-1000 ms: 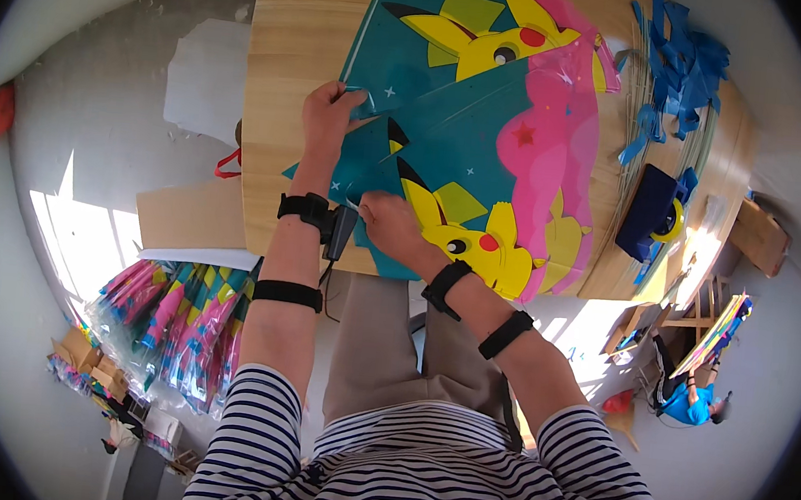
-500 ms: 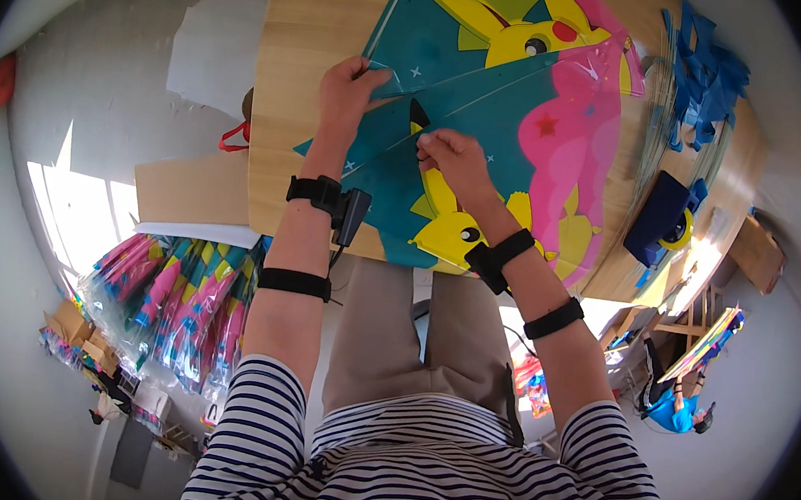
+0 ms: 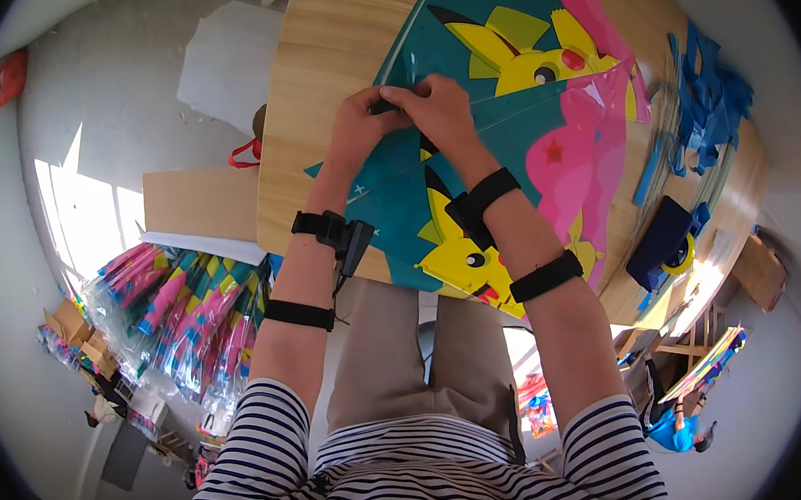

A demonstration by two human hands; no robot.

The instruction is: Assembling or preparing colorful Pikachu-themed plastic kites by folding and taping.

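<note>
While both hands meet near the middle of the table (image 3: 326, 72), the kite (image 3: 515, 136) lies flat across the wooden top, its teal sail spreading from the near edge up toward 12 o'clock and its pink band running off toward 2 o'clock. The left hand (image 3: 358, 132) is closed narrow, fingertips pinched on a small dark piece at the kite's left border; what that piece is cannot be made out. The right hand (image 3: 441, 111) is curled beside it, touching the left, fingers pressing down on the same spot of sail. Both wrists wear black bands.

By the look of it, the kite is very light, thin and slick: a printed film that would crease or tear if dragged, and would slide readily on the smooth wood. It seems stiff only along a pale spar line running from the hands toward 12 o'clock. That line and the hemmed edge are likely the safest places to grip; the open sail with the yellow cartoon figures would buckle under a pinch.

At 2 o'clock lie blue strips (image 3: 705, 96), with a dark blue pad (image 3: 658, 242) at 3 o'clock. On the floor at 8 o'clock sits a stack of packed kites (image 3: 176, 316), and a cardboard sheet (image 3: 200, 202) lies at 9 o'clock.
</note>
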